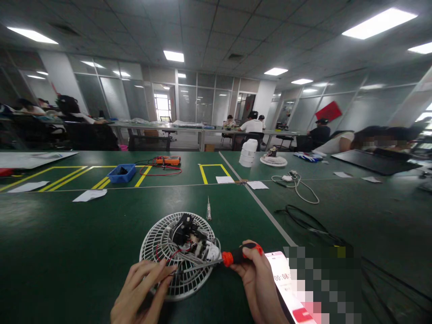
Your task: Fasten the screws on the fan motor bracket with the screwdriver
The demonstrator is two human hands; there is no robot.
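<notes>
A round white fan grille (148, 243) lies on the green table, bearing a black motor unit (182, 229), a white plastic part (213, 252) and red and grey wires. My right hand (254, 274) is closed around a screwdriver (239, 255) with a black and red handle. Its metal shaft points left over the grille, with the tip close to my left fingers. Over the grille's front left, my left hand (145, 288) has its fingertips pinched together beside a small dark part. What sits between those fingertips is too small to make out.
Behind the grille lies a clear-handled screwdriver (209, 210). Farther back are a blue bin (122, 173), an orange multimeter (168, 160), a white cylindrical part (248, 153) and another fan grille (273, 160). A lit phone (286, 283) is beside my right wrist; black cables (310, 222) lie right.
</notes>
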